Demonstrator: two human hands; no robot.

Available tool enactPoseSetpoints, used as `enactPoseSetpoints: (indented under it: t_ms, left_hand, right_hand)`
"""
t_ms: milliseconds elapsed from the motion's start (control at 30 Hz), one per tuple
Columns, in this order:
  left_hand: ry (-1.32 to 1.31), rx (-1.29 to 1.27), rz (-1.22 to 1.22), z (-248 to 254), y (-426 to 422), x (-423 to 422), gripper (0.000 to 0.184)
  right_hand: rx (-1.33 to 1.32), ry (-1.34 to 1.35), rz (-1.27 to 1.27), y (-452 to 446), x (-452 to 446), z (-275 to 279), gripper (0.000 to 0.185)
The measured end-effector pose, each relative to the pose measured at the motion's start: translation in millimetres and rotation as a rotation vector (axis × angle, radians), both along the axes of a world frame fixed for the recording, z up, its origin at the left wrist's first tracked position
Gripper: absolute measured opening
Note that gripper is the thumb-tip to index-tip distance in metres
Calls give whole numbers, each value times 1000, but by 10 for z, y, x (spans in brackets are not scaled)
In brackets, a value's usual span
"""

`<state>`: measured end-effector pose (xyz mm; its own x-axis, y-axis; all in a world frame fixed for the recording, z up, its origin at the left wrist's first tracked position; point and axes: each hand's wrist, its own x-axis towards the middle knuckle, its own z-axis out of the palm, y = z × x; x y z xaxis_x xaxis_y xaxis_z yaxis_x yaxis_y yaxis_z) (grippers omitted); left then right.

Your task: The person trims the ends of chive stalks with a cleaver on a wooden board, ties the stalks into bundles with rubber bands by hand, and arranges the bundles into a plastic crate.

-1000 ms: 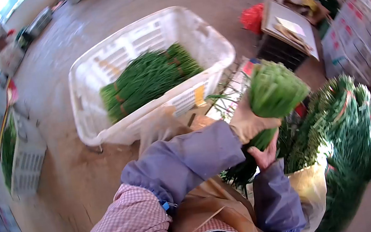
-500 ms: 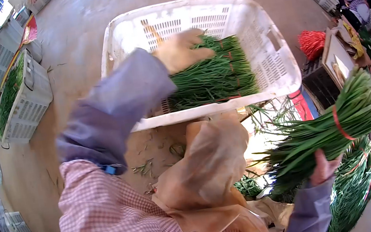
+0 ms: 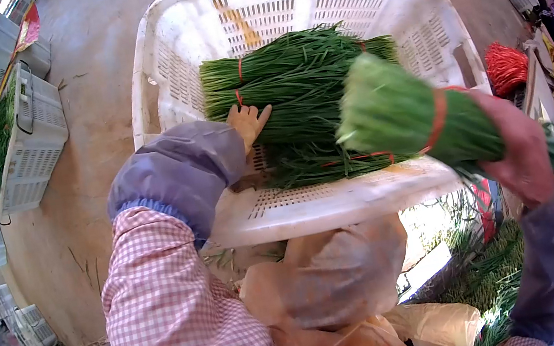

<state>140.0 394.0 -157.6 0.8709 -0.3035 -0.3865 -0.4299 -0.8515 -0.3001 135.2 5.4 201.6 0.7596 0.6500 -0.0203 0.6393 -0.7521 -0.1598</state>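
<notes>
Left hand (image 3: 251, 126), fingers spread, presses banded green stalks (image 3: 300, 89) inside white plastic crate (image 3: 337, 210). Right hand (image 3: 521, 147) grips a red-banded bundle (image 3: 419, 107), tilted, cut ends over crate's near right. Red bands (image 3: 506, 66) heaped beyond crate's right side.

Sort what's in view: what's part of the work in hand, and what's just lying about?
In the work:
- right hand, gripping a red-banded green bundle
- left hand, fingers on the bundles in the crate
- large white crate
- greens pile at lower right, probably

Lying about:
- left-side crate of greens
- red strands, possibly spare ties
</notes>
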Motion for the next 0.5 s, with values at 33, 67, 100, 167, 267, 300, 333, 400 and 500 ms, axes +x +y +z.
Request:
enactPoseSetpoints:
  t_ms: [33,67,100,167,267,300,333,400,500]
  left_hand:
    - [-25,-10,-5,-64,36,83,109]
    - [87,-36,18,51,22,183,109]
    - [206,-63,45,155,0,273,110]
    - [246,-92,-2,91,76,406,115]
    - [339,-146,-3,216,123,558,120]
    - [360,-145,-5,279,111,589,120]
    - [383,-142,-8,318,99,619,120]
    - [421,-159,-4,346,109,672,122]
    - [463,-177,-15,434,115,759,120]
  right_hand:
    - [-48,71,80,193,114,-110,78]
    - [-109,131,117,318,219,-260,77]
    - [-55,171,182,452,285,-443,61]
    - [-187,333,243,721,428,-788,56]
    - [-240,540,363,1109,577,-1333,65]
    - [-289,576,381,1239,605,-1550,76]
    - [-237,656,412,1357,631,-1757,76]
    - [-150,795,456,1584,642,-2157,77]
    - [-75,874,474,1932,555,-2762,78]
